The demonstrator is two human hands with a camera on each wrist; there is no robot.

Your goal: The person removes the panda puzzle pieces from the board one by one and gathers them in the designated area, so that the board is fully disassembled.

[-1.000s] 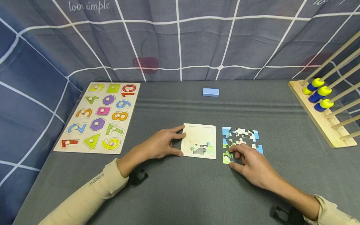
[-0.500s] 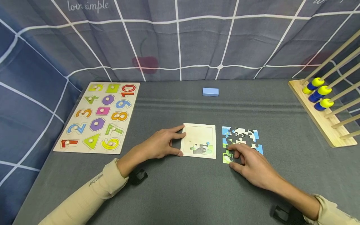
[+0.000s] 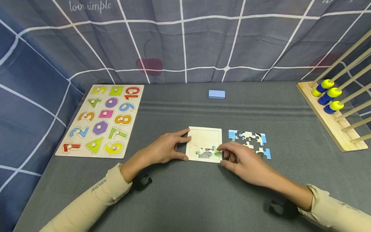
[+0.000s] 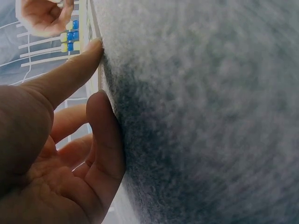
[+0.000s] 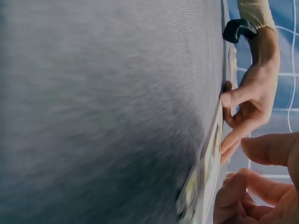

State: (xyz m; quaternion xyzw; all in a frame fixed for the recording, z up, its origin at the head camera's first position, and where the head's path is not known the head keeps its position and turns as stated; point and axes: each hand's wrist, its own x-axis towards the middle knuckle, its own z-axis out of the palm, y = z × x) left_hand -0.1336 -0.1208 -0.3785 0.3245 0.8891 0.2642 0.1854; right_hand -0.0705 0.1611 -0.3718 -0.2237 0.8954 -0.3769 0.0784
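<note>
A square wooden puzzle board (image 3: 204,137) lies mid-table, with several printed pieces (image 3: 206,153) set in its lower part. My left hand (image 3: 163,148) steadies its left edge, fingers and thumb stretched against the rim. My right hand (image 3: 246,161) is at the board's right edge, its fingertips over or beside the rim. In the right wrist view thumb (image 5: 266,149) and fingers (image 5: 231,196) are apart, but whether a piece is held is unclear. Loose panda puzzle pieces (image 3: 252,138) lie to the right, partly covered by that hand. A greenish piece (image 5: 189,191) lies flat beside the board.
A number-and-shape peg puzzle (image 3: 101,122) stands at the left of the table. Behind the board is a blue block (image 3: 216,94). A wooden counting rack (image 3: 333,116) with yellow and blue beads is at the right, and a checked curtain (image 3: 208,42) hangs behind.
My right hand has moved left from the loose pieces to the board's right edge. The left hand and the board have stayed in place.
</note>
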